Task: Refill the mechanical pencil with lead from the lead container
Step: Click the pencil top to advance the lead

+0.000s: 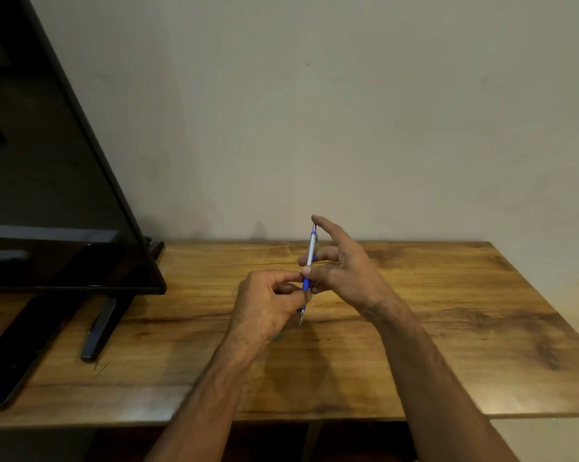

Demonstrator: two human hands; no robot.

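A mechanical pencil (311,253) with a silver upper barrel and blue grip stands nearly upright above the wooden table (448,328), its tip pointing down. My left hand (268,305) pinches the blue grip low on the pencil between thumb and fingers. My right hand (341,265) holds the barrel with thumb and middle finger, and its index finger reaches up to touch the pencil's top end. A small green thing (277,335) peeks out under my left hand; I cannot tell whether it is the lead container.
A large black screen (58,195) on a dark stand foot (98,331) fills the left side. A dark flat device (18,351) lies at the table's front left. A plain wall stands behind the table. The table's front edge runs near the bottom.
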